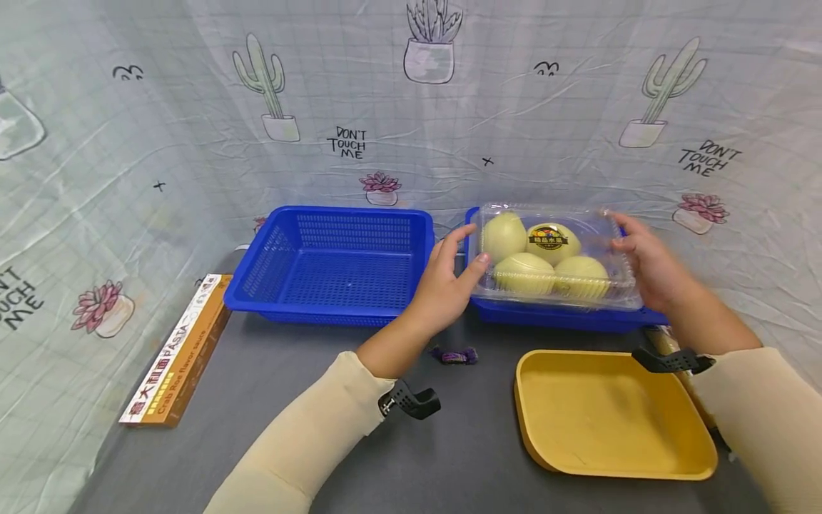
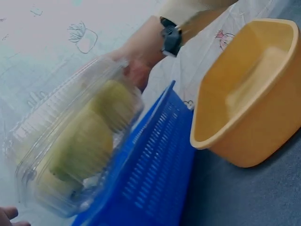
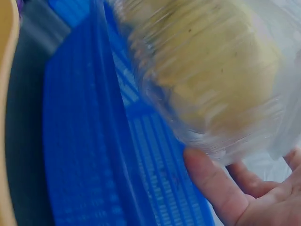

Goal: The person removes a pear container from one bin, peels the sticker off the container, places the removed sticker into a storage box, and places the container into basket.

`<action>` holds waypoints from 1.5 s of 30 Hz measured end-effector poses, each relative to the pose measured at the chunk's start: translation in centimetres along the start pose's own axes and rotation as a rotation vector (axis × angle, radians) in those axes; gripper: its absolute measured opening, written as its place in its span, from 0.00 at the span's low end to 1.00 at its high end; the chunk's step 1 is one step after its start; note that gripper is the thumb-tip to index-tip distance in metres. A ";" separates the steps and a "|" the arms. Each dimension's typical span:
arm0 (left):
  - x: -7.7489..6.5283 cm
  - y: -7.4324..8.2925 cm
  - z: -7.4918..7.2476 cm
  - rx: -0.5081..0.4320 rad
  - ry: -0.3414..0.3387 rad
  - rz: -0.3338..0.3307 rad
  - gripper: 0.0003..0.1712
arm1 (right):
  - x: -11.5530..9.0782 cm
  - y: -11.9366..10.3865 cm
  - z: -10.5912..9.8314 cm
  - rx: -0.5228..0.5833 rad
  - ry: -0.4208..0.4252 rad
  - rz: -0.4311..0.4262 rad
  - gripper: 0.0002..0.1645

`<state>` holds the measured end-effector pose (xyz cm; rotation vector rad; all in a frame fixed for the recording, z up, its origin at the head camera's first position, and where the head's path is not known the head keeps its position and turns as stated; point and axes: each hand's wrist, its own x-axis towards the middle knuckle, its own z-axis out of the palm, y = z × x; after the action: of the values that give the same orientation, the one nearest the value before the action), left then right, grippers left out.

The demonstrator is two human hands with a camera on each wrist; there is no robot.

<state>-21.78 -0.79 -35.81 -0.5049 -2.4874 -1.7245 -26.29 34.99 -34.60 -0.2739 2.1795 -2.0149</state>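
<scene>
- Nearest the camera, beige sleeves (image 1: 308, 435) are worn; beside the right one is set a yellow tray (image 1: 616, 414).
- Over the right blue basket (image 1: 559, 316), a clear container (image 1: 557, 258) of pale yellow fruits (image 1: 523, 275) is seen; whether it is supported by the rim cannot be told.
- At its left end the left hand (image 1: 444, 284) is spread wide.
- At its right end the right hand (image 1: 653, 265) is also spread, the plastic touched by the thumb.
</scene>
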 end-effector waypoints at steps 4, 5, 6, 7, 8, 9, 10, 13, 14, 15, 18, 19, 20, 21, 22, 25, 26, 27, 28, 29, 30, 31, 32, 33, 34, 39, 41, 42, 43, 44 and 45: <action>-0.2 0.5 -0.7 -0.055 -0.004 -0.012 0.34 | -1.5 -0.3 1.3 0.180 -0.056 -0.030 0.26; -0.3 0.6 -1.0 -0.071 -0.009 -0.016 0.33 | -1.8 -0.4 1.7 0.216 -0.067 -0.039 0.27; -0.5 0.8 -1.2 -0.086 -0.013 -0.019 0.32 | -2.1 -0.4 2.0 0.238 -0.079 -0.054 0.27; -0.6 0.9 -1.5 -0.102 -0.018 -0.021 0.32 | -2.4 -0.5 2.4 0.256 -0.087 -0.065 0.28; -0.7 1.0 -1.8 -0.115 -0.021 -0.026 0.32 | -2.7 -0.6 2.8 0.266 -0.088 -0.075 0.29; -0.9 1.0 -2.1 -0.125 -0.023 -0.033 0.31 | -3.0 -0.6 3.2 0.264 -0.083 -0.082 0.29; -1.0 1.1 -2.4 -0.132 -0.026 -0.036 0.31 | -3.3 -0.7 3.6 0.251 -0.073 -0.086 0.29; -1.4 1.0 -3.4 -0.149 -0.041 -0.038 0.31 | -4.1 -0.9 4.7 0.210 -0.036 -0.071 0.29; -1.5 0.9 -3.8 -0.155 -0.048 -0.039 0.30 | -4.3 -0.9 5.0 0.188 -0.021 -0.066 0.29; -1.7 0.9 -4.1 -0.163 -0.057 -0.038 0.30 | -4.5 -1.0 5.3 0.176 -0.008 -0.059 0.29; -2.4 0.5 -5.2 -0.192 -0.078 -0.043 0.29 | -5.0 -0.8 6.5 0.174 0.010 -0.045 0.30; -2.7 0.4 -5.5 -0.200 -0.084 -0.045 0.29 | -5.1 -0.8 6.9 0.183 0.009 -0.045 0.30; -2.9 0.3 -5.8 -0.210 -0.088 -0.049 0.29 | -5.1 -0.8 7.3 0.196 0.004 -0.046 0.30; -3.2 0.2 -6.1 -0.217 -0.091 -0.050 0.29 | -5.2 -0.8 7.7 0.209 -0.001 -0.043 0.30; -3.6 0.2 -6.3 -0.221 -0.094 -0.050 0.29 | -5.3 -0.9 8.1 0.213 -0.006 -0.041 0.30; -4.6 0.0 -7.0 -0.215 -0.094 -0.042 0.29 | -5.5 -1.2 9.3 0.196 -0.005 -0.018 0.32; -5.0 -0.1 -7.2 -0.215 -0.092 -0.039 0.29 | -5.6 -1.3 9.7 0.179 -0.002 -0.006 0.33; -5.3 -0.2 -7.5 -0.214 -0.089 -0.034 0.30 | -5.6 -1.5 10.1 0.166 0.003 0.009 0.34; -5.7 -0.3 -7.8 -0.213 -0.087 -0.030 0.30 | -5.6 -1.7 10.6 0.139 0.012 0.023 0.36; -6.0 -0.5 -8.1 -0.214 -0.081 -0.028 0.30 | -5.5 -1.9 11.0 0.118 0.017 0.040 0.37; -6.4 -0.5 -8.4 -0.218 -0.075 -0.024 0.30 | -5.5 -2.1 11.5 0.092 0.020 0.057 0.38; -6.7 -0.7 -8.7 -0.220 -0.068 -0.020 0.30 | -5.4 -2.3 12.0 0.067 0.023 0.069 0.39; -7.1 -0.8 -9.1 -0.219 -0.058 -0.018 0.30 | -5.3 -2.5 12.4 0.041 0.025 0.080 0.40; -7.4 -0.9 -9.5 -0.217 -0.049 -0.014 0.31 | -5.2 -2.7 12.9 0.025 0.024 0.089 0.41; -7.8 -1.0 -9.9 -0.209 -0.040 -0.009 0.31 | -5.2 -2.8 13.4 0.011 0.022 0.096 0.41; -9.6 -1.3 -11.8 -0.170 -0.010 0.009 0.30 | -4.6 -2.7 15.9 0.036 0.003 0.086 0.42; -10.3 -1.4 -12.6 -0.157 -0.002 0.017 0.30 | -4.3 -2.6 17.0 0.050 -0.003 0.080 0.42; -10.7 -1.5 -12.9 -0.153 0.005 0.017 0.30 | -4.2 -2.5 17.6 0.054 -0.005 0.081 0.42; -11.1 -1.5 -13.3 -0.151 0.013 0.016 0.29 | -4.1 -2.4 18.1 0.061 -0.008 0.081 0.42; -11.4 -1.6 -13.6 -0.146 0.021 0.012 0.29 | -4.0 -2.3 18.6 0.067 -0.011 0.080 0.42; -11.7 -1.7 -13.8 -0.143 0.029 0.009 0.29 | -4.0 -2.1 19.1 0.067 -0.013 0.084 0.42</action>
<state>-12.97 -16.71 -35.08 -0.4968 -2.3500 -1.9017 -17.81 17.32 -34.01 -0.1840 2.0746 -2.0302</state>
